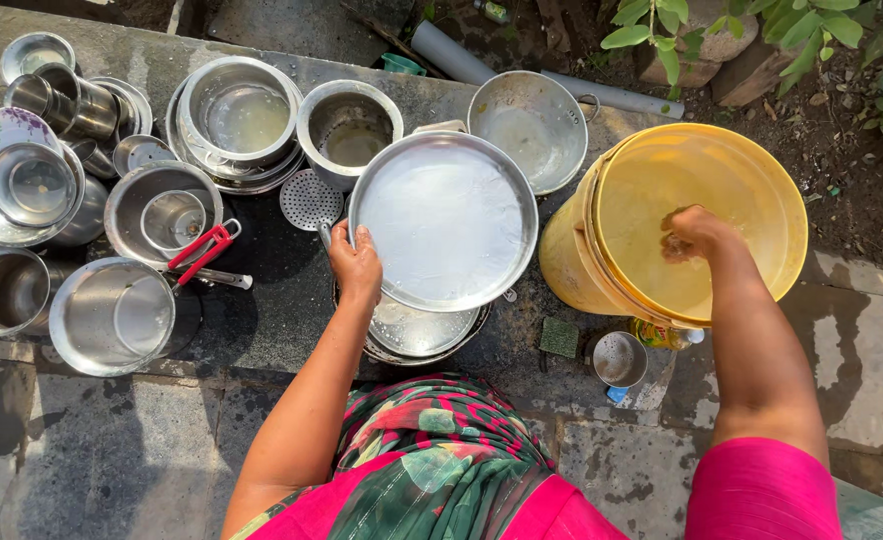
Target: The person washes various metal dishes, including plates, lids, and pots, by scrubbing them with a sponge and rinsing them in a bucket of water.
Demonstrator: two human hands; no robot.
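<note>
From where I stood looking down, her left hand point(356, 268) had its fingers curled over the rim of a big round steel plate point(444, 220), gripping it at about 8 o'clock and holding it tilted above a stack of plates point(420, 332). The plate looked wet and milky, nothing else on it. Her right hand point(695, 233) was down inside the yellow bucket point(762, 175) at 3 o'clock of the plate, closed loosely; couldn't tell if it had hold of anything. At 11 o'clock sat a steel pot point(347, 130) with murky water, and a wide bowl point(242, 115) beside it held cloudy water too. A steel wok point(530, 128) at 1 o'clock looked empty.
</note>
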